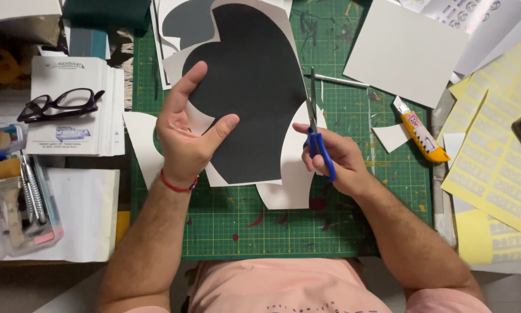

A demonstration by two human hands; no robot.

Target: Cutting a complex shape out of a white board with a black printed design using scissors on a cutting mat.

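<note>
over the green cutting mat (341, 232), at the middle of the table, both hands are working one sheet. left hand (185, 130) is curling half closed around the left edge of the black-and-white sheet (251, 93), thumb pressing on the black face, fingers tucked behind it, lifting it off the mat. right hand (335, 159) is gripping the blue-handled scissors (317, 136), fingers through the loops; blades are pointing to 12 o'clock and running up the sheet's right edge, looking nearly closed.

progress, judging from how things lie: the black shape is already showing a narrow white margin along its top and upper left, so that side looks trimmed. broad white paper is hanging at the lower right and bottom, at about 5 o'clock from the black area, so that part looks left to cut. white offcuts are lying at 9 o'clock of the left hand and at 3 o'clock of the scissors.

around: yellow utility knife (422, 134) lying at 3 o'clock, apart from the scissors. grey card (405, 49) at 1 o'clock. yellow label sheets (498, 156) at the far right. dark-framed glasses (60, 103) resting on a stack of white booklets at 9 o'clock. clear tool case (17, 203) at 8 o'clock.
</note>
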